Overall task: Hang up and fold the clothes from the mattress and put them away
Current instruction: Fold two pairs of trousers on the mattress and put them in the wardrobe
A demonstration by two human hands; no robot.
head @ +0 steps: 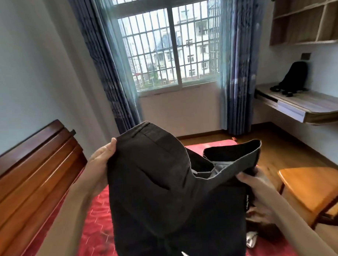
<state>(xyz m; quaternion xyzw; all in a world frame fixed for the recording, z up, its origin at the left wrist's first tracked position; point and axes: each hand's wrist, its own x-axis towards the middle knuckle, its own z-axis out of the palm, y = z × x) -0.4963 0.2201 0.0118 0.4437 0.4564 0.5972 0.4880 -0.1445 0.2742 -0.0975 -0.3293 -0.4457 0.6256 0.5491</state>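
I saw the left hand (101, 160) and the right hand (259, 186) each grip one waistband end of the dark trousers (157, 195), lifted above the red mattress (94, 216) (a black backpack (294, 73) leaned at the back edge of the desk (307, 105)).

Between my left grip (101, 160) and right grip (262, 191) the trousers (156, 185) are charcoal black, their waistband lining paler grey. Beneath both, the mattress (98, 216) is bright red with fine stitched lines. Left of my left grip the headboard (32, 180) is glossy reddish-brown; right of my right grip the chair (310, 190) is honey orange. Beyond them the curtains (108, 72) are blue with a darker mottled print, the bag (294, 73) black.
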